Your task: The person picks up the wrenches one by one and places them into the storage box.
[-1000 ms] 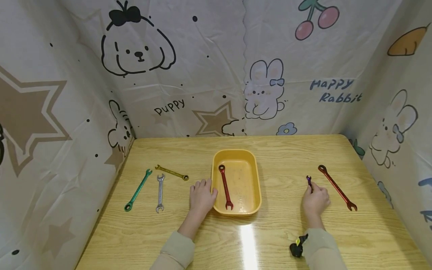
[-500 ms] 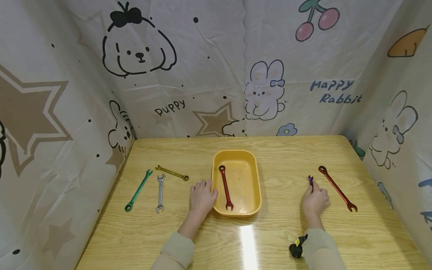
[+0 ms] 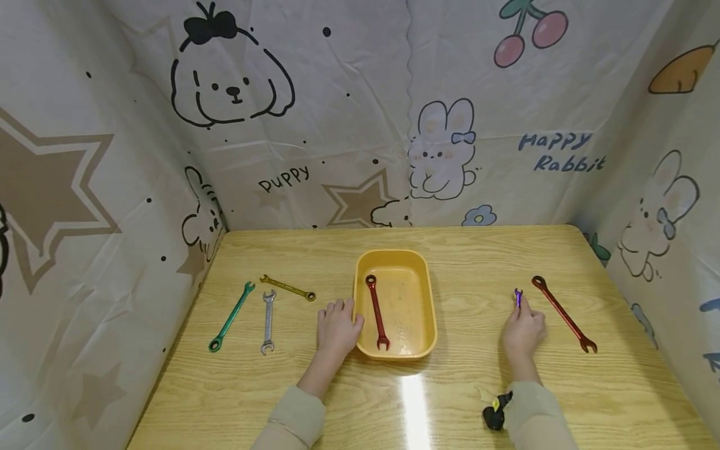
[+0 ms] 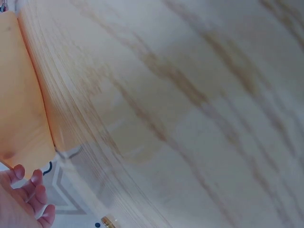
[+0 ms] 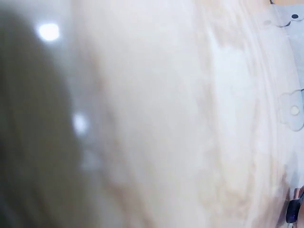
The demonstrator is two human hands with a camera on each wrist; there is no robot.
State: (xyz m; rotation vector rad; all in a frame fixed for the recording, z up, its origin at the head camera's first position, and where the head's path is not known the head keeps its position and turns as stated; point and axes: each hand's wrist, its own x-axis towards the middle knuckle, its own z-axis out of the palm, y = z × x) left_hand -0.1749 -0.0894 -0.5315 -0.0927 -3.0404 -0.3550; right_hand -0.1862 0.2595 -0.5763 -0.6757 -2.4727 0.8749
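The left hand (image 3: 339,325) rests loosely extended fingers against the yellow tray (image 3: 407,312) at its nine o'clock side; a red wrench (image 3: 377,312) lies inside. Well apart, toward three o'clock, the right hand's (image 3: 524,337) fingers pinch a purple wrench (image 3: 518,298), its visible end pointing toward twelve.

Cartoon-printed cloth (image 3: 349,69) hung round three sides of your wood-grain table (image 3: 478,262) shows you're at a screened-off booth, though the room beyond is hidden.
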